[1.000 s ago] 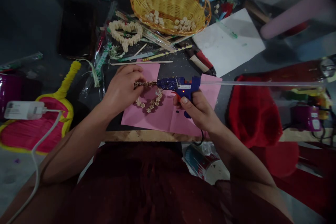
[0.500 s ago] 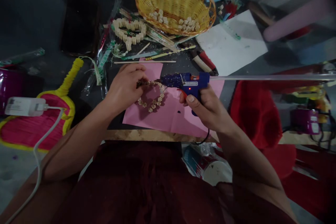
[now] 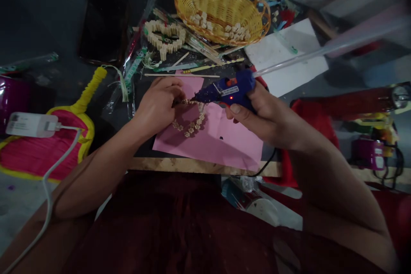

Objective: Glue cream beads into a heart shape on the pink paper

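My left hand (image 3: 162, 100) pinches the upper left part of a ring of small pale flower-like pieces (image 3: 191, 128). The ring stands over a pink sheet (image 3: 218, 150). My right hand (image 3: 265, 113) is wrapped round the handle of a blue glue gun (image 3: 237, 90), whose small red light is lit. The gun's nozzle points left and meets the top of the ring close to my left fingertips; whether it touches cannot be told. A long clear glue stick (image 3: 295, 60) juts from the back of the gun, up to the right.
Behind are a wicker basket (image 3: 221, 8) with small pale cubes, a heart-shaped stick piece (image 3: 165, 38), thin sticks and a white sheet (image 3: 289, 60). At left are a dark phone (image 3: 104, 28), a pink-and-yellow fan shape (image 3: 64, 145) and a white charger (image 3: 32, 125). Red cloth lies at right.
The glue gun has tilted, its back end and glue stick swinging upward, and my right forearm has shifted right. The left hand keeps hold of the ring. The whole view has shifted slightly.
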`<state>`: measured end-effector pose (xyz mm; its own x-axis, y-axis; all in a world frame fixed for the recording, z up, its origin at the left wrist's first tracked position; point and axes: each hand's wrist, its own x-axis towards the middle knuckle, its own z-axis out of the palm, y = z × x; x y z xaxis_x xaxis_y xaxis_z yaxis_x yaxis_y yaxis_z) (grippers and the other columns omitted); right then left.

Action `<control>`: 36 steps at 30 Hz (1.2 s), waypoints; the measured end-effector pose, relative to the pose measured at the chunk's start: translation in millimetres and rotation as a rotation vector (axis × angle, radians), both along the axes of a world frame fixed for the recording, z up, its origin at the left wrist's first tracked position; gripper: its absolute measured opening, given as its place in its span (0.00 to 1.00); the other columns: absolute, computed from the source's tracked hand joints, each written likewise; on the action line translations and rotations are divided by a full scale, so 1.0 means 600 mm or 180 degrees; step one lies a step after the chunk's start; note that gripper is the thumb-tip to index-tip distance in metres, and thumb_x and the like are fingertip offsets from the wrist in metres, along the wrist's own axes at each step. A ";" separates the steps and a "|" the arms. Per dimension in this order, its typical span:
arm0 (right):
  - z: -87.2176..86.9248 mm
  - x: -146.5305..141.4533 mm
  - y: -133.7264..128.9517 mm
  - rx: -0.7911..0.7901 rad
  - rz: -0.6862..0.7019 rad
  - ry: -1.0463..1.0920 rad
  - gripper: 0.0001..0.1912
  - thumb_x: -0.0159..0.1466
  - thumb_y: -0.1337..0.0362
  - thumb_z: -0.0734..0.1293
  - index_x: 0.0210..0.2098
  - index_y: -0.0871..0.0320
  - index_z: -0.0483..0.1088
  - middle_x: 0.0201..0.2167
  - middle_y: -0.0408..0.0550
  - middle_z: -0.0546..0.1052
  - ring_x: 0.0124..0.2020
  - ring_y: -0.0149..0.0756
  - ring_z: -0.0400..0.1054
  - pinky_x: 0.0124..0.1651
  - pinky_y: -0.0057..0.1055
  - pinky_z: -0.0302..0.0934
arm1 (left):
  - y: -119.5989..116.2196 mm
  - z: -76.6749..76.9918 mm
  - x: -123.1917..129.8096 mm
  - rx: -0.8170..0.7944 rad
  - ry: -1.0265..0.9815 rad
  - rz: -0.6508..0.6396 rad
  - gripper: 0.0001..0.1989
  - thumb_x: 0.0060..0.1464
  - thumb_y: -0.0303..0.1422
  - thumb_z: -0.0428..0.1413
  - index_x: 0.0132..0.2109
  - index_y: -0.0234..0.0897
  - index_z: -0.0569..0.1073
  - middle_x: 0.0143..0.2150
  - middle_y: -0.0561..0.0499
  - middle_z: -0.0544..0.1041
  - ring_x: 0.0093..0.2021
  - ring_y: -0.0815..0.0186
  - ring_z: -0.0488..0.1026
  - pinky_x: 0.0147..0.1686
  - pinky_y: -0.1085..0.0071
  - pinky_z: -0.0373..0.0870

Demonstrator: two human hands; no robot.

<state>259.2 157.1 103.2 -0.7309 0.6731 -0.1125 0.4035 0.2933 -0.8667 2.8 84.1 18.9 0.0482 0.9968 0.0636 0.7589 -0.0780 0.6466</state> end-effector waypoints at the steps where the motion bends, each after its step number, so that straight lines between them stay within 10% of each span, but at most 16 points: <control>1: 0.000 -0.002 0.001 0.0025 0.0038 -0.0043 0.21 0.66 0.43 0.73 0.49 0.51 0.74 0.42 0.49 0.77 0.48 0.49 0.74 0.55 0.49 0.73 | -0.001 0.000 0.000 0.0003 -0.0010 0.0005 0.05 0.58 0.37 0.64 0.38 0.41 0.79 0.58 0.46 0.80 0.60 0.49 0.74 0.65 0.51 0.70; 26: -0.022 -0.003 0.012 0.0680 0.0444 -0.0555 0.21 0.73 0.44 0.63 0.56 0.51 0.67 0.39 0.48 0.76 0.35 0.42 0.73 0.40 0.40 0.73 | 0.000 -0.003 -0.003 -0.0075 0.0027 -0.0093 0.07 0.59 0.33 0.58 0.41 0.39 0.80 0.58 0.46 0.78 0.61 0.51 0.73 0.66 0.53 0.68; 36: -0.021 -0.002 0.009 -0.0444 0.0009 -0.0076 0.25 0.68 0.40 0.69 0.52 0.52 0.70 0.38 0.47 0.79 0.34 0.37 0.73 0.35 0.34 0.75 | -0.001 -0.012 -0.002 0.0032 0.0166 -0.0045 0.08 0.58 0.28 0.56 0.41 0.39 0.80 0.59 0.45 0.78 0.61 0.50 0.73 0.65 0.51 0.69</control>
<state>258.3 162.7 90.3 -0.7288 0.6476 -0.2223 0.4238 0.1717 -0.8893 1.4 83.4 11.9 0.0659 0.9953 0.0707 0.7902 -0.0953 0.6054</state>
